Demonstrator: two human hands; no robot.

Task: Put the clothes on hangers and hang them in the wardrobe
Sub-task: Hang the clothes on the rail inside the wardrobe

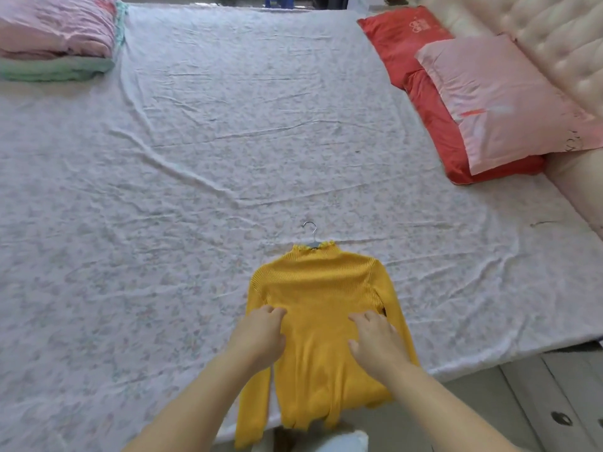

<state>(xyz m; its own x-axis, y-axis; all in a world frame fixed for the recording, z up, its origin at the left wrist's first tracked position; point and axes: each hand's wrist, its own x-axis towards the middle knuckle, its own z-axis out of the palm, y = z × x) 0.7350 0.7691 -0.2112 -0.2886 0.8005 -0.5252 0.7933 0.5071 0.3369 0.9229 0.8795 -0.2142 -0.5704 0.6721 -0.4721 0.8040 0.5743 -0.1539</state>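
Soft even daylight, blurred, warped edges

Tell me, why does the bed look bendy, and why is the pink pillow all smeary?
Head view: the wide-angle lens bows the edges of the bed; the pink pillow at right looks smeared, likely motion blur; the yellow sweater in the middle is fairly sharp; light is soft and even, no hard shadows or glare.

Single head view, wide-angle, standing at bed near edge, facing forward and down; sweater close, low centre; pillows far right; far edge at top
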